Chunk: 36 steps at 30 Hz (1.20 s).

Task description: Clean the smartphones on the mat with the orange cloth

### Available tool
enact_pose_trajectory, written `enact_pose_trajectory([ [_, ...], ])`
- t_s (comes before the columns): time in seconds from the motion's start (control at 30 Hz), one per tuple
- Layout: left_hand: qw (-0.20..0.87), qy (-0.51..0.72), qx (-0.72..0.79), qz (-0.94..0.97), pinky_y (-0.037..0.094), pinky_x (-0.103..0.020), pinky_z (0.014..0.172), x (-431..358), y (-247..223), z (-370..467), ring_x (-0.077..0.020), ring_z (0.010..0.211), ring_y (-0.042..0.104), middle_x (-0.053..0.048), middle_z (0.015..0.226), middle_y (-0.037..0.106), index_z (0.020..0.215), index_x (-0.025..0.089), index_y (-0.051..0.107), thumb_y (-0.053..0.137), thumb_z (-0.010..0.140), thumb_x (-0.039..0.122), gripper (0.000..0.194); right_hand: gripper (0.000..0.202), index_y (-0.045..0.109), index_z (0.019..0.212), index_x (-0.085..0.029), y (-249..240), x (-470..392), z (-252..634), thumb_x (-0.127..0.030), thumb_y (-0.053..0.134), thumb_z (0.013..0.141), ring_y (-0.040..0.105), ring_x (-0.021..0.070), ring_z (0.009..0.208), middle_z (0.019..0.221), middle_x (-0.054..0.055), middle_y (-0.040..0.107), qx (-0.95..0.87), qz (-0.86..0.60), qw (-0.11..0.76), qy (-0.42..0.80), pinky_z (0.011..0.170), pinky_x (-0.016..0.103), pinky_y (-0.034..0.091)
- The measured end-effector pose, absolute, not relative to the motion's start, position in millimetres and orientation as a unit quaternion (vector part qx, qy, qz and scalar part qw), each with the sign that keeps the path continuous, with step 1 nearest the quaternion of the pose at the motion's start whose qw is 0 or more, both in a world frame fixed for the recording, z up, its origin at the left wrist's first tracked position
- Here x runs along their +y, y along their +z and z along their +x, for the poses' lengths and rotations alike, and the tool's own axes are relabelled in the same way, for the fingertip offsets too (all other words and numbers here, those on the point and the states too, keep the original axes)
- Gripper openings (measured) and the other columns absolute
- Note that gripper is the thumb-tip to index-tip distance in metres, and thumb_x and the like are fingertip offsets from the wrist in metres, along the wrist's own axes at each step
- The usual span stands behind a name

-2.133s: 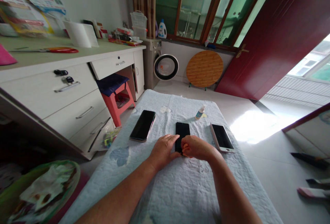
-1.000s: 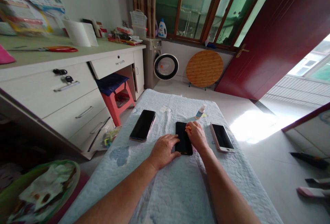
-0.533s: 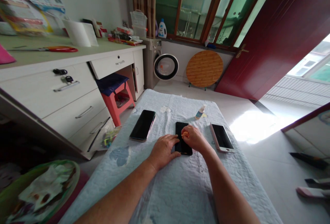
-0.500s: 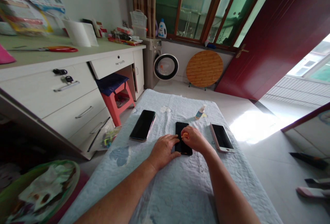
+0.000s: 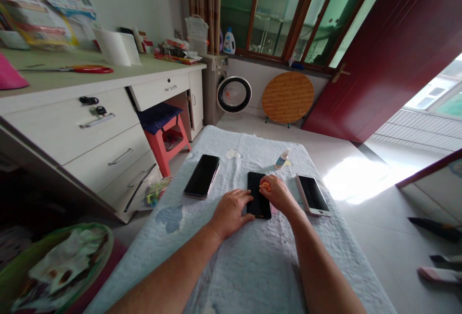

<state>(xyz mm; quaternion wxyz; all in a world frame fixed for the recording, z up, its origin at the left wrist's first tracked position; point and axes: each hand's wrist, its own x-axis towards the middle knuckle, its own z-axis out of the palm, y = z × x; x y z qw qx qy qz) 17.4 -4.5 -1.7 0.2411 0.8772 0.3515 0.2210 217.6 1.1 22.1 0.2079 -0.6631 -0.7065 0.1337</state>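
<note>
Three phones lie in a row across the middle of the cloth-covered table (image 5: 252, 266). My left hand (image 5: 229, 211) rests flat, fingers spread, on the left edge of the middle phone (image 5: 258, 199), pinning it to the cloth. My right hand (image 5: 277, 192) is curled over that phone's far right corner, fingers pinched around a small orange thing (image 5: 265, 186) pressed against the screen. A black phone (image 5: 202, 182) lies well apart near the table's left edge, a white phone (image 5: 313, 195) just beside my right wrist. A small bottle (image 5: 282, 159) stands near the far edge, beyond my right hand.
</note>
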Motion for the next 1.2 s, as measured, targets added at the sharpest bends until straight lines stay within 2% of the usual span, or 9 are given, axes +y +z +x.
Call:
enact_pose_trajectory([
  [0.17, 0.241, 0.219, 0.351, 0.878, 0.039, -0.043, 0.102, -4.5, 0.4, 17.5, -0.0276, 0.118, 0.053, -0.010, 0.128, 0.059, 0.114, 0.021, 0.064, 0.073, 0.075, 0.038, 0.044, 0.013, 0.063, 0.086, -0.016, 13.8, 14.5, 223.4, -0.016, 0.055, 0.076, 0.054, 0.0152, 0.079, 0.082, 0.003, 0.058, -0.687, -0.687, 0.217, 0.100, 0.075, 0.025, 0.037],
  [0.53, 0.228, 0.207, 0.353, 0.883, 0.040, -0.042, 0.101, -5.7, 5.9, 18.4, -0.0279, 0.118, 0.054, -0.011, 0.128, 0.059, 0.114, 0.019, 0.064, 0.075, 0.074, 0.039, 0.046, 0.016, 0.064, 0.090, -0.014, 13.3, 46.3, 215.1, -0.015, 0.051, 0.080, 0.054, 0.0161, 0.082, 0.087, 0.007, 0.061, -0.677, -0.712, 0.181, 0.048, 0.078, 0.024, 0.037],
  [0.93, 0.218, 0.211, 0.356, 0.884, 0.038, -0.041, 0.104, -5.2, -2.0, 18.5, -0.0272, 0.120, 0.052, -0.009, 0.131, 0.058, 0.116, 0.021, 0.063, 0.075, 0.074, 0.037, 0.047, 0.021, 0.065, 0.097, -0.014, 8.3, 65.5, 182.8, -0.013, 0.051, 0.081, 0.055, 0.0174, 0.089, 0.095, 0.008, 0.062, -0.723, -0.668, 0.167, 0.060, 0.083, 0.025, 0.036],
  [1.2, 0.213, 0.214, 0.359, 0.883, 0.040, -0.042, 0.102, -5.5, -2.3, 19.1, -0.0276, 0.118, 0.053, -0.009, 0.128, 0.059, 0.115, 0.021, 0.063, 0.074, 0.074, 0.040, 0.046, 0.020, 0.068, 0.092, -0.017, 7.2, 69.9, 168.5, -0.013, 0.051, 0.083, 0.054, 0.0165, 0.087, 0.095, 0.007, 0.063, -0.760, -0.628, 0.153, 0.067, 0.085, 0.026, 0.035],
])
